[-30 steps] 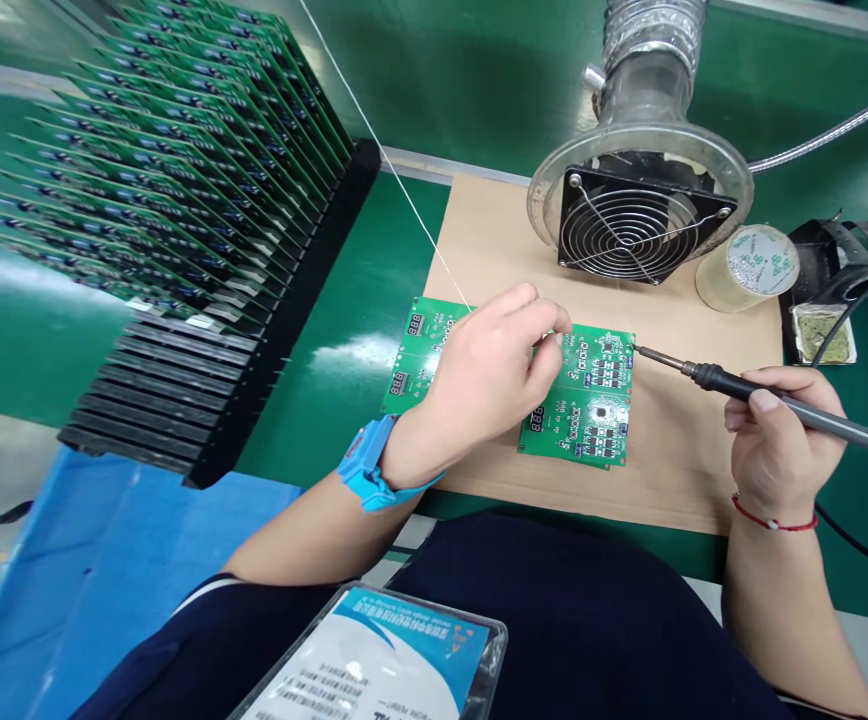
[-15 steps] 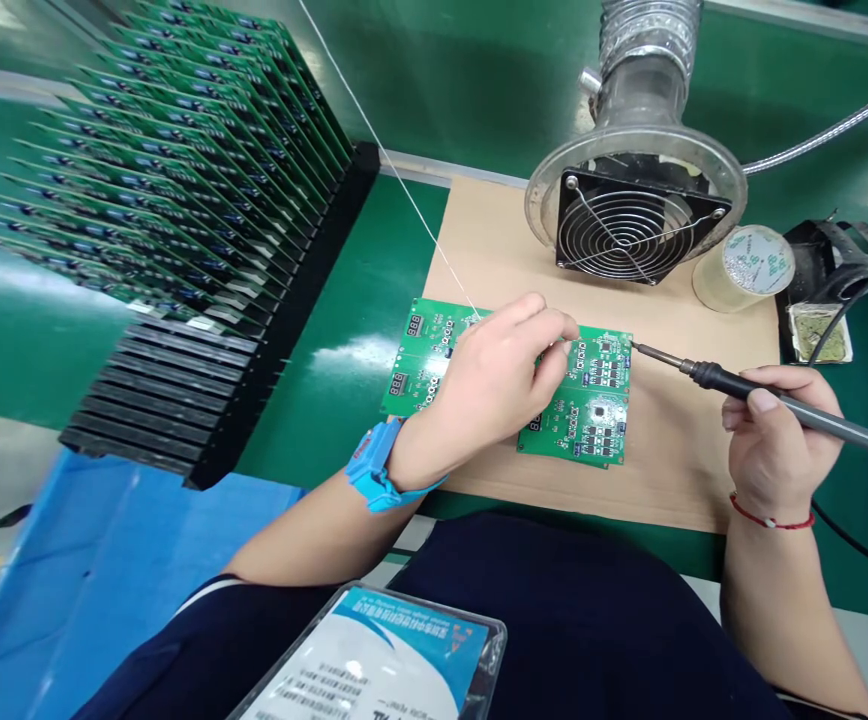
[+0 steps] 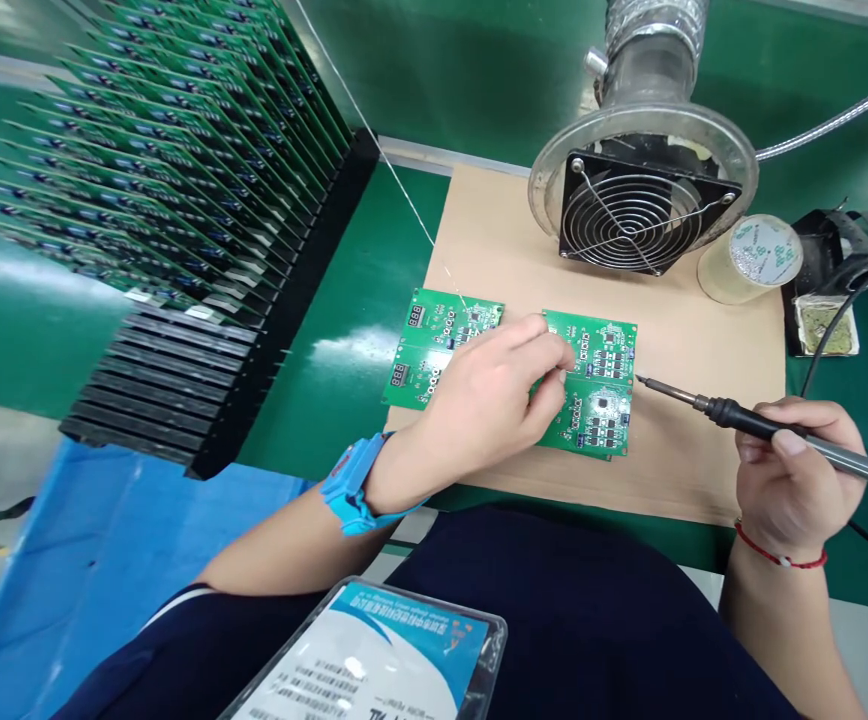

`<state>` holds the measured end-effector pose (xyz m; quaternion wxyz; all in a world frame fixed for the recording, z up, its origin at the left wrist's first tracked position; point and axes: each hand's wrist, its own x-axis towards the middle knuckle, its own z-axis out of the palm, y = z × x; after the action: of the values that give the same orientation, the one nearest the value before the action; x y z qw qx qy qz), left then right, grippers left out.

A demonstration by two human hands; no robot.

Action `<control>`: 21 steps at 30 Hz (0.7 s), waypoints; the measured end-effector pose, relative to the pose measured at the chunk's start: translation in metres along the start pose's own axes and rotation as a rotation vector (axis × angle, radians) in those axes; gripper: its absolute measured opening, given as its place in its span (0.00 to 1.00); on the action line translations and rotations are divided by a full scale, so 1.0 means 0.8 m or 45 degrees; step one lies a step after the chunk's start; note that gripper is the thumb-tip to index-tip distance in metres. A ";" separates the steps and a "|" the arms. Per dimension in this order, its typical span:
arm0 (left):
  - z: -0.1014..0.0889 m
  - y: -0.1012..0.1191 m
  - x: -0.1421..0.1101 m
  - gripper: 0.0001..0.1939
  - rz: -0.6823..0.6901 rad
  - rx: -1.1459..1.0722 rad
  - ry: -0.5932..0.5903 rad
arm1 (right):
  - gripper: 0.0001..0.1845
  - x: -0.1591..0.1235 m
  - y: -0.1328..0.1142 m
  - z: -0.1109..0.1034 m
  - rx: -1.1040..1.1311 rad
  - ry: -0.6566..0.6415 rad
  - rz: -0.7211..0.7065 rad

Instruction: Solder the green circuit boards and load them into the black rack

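My right hand [image 3: 801,480] grips a soldering iron [image 3: 764,420] by its dark handle. The iron's tip points left and sits close to the right edge of a green circuit board [image 3: 603,345]. Thumb and fingers of my left hand [image 3: 498,390] are pinched together over that board's left part. A thin, pale solder wire [image 3: 396,175] slants down from the upper left and passes behind this hand; its end at the fingertips is too fine to make out. Partly under my left hand lies another circuit board [image 3: 419,350] with small digit displays.
A black rack [image 3: 291,270] at the left holds many upright green boards [image 3: 179,150]. Brown cardboard [image 3: 494,225] lies under the work. Behind it stands a fume extractor fan [image 3: 625,225], beside a tape roll [image 3: 753,260] and an iron stand with a sponge [image 3: 828,325].
The soldering iron has shifted toward my body along the board's right edge. My left hand stays pinched and has moved slightly toward me, so more of the boards' upper part shows.
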<state>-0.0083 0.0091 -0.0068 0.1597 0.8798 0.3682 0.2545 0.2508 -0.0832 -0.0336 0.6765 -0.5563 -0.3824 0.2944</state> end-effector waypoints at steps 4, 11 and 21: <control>0.003 0.002 -0.001 0.11 0.031 0.015 -0.012 | 0.05 -0.002 0.002 0.001 0.016 -0.100 -0.021; 0.007 0.004 -0.003 0.11 0.083 0.054 -0.024 | 0.06 0.000 0.006 0.001 0.031 -0.172 -0.041; 0.017 0.013 -0.004 0.12 0.137 0.190 -0.069 | 0.06 0.000 0.011 0.000 0.054 -0.195 -0.048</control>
<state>0.0034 -0.0017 -0.0138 0.0896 0.9144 0.3338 0.2107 0.2513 -0.0816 -0.0422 0.6622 -0.5105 -0.4370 0.3314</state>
